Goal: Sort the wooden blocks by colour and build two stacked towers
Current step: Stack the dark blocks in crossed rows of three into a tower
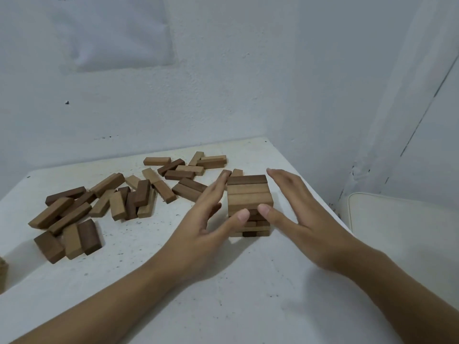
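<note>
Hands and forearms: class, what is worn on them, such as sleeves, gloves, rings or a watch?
Nothing visible. The left hand and right hand are ungloved and ringless; both forearms show no sleeve, watch or bracelet.

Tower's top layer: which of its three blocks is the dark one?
The far block, nearest the wall, is dark brown. The middle block and the near block beside it are pale tan.

Looks like a plain room in somebody's home from my end: white walls (223, 83) meeting in a corner, a paper sheet (111, 33) stuck up, a scuffed white table (248, 281) with toy blocks (74, 214), and a pale cushion (402, 219) beside it.
</note>
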A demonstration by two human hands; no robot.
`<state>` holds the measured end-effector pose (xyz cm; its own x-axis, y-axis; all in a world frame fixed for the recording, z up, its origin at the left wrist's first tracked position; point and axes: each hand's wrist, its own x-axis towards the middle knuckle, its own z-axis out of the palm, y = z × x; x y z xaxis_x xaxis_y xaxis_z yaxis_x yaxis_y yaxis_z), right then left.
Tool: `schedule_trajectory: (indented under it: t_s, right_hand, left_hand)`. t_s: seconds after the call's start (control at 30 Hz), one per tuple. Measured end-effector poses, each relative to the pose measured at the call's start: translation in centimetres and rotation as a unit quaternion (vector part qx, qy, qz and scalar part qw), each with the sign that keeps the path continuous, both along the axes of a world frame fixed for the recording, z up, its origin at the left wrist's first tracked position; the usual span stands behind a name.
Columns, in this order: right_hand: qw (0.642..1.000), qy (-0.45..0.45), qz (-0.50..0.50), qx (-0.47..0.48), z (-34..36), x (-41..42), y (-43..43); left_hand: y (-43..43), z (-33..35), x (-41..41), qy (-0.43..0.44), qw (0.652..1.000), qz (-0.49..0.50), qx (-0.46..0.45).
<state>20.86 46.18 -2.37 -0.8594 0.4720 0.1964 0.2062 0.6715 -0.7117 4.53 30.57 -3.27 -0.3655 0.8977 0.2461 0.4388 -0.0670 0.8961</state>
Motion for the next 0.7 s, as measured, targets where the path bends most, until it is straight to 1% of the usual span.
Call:
schedule_trajectory:
  t_s: [0.13,0.3,0.33,0.43,0.53,0.7]
  right_hand:
    - [0.998,0.005,-0.013,-0.061,-1.1,-0.4,-0.8]
    - [0.998,0.025,-0.009,-0.063,-1.6,-0.9,-1.2]
    - [0.998,0.027,-0.008,-0.062,-1.7,-0.9,-1.3]
    - [0.998,0.029,-0.009,-0.049,-1.7,-0.8,-1.5]
    - [0.999,0.027,-0.016,-0.041,-1.3,-0.6,-1.7]
    - [0.999,0.040,-0.009,-0.029,-1.6,-0.9,-1.5]
  left_hand:
    - [-0.3,-0.7,0.9,-0.020,1.000,-0.017,0.002]
    - [-0.1,-1.0,1.3,-0.053,0.998,-0.018,0.000]
    - [0.0,-1.1,1.2,-0.045,0.999,-0.013,0.000]
    - [0.0,-1.2,0.9,0.018,1.000,0.002,-0.005]
    - [0.1,-1.2,0.8,0.011,1.000,0.007,-0.006]
    - [0.3,-1.3,0.6,0.034,0.999,0.005,-0.002]
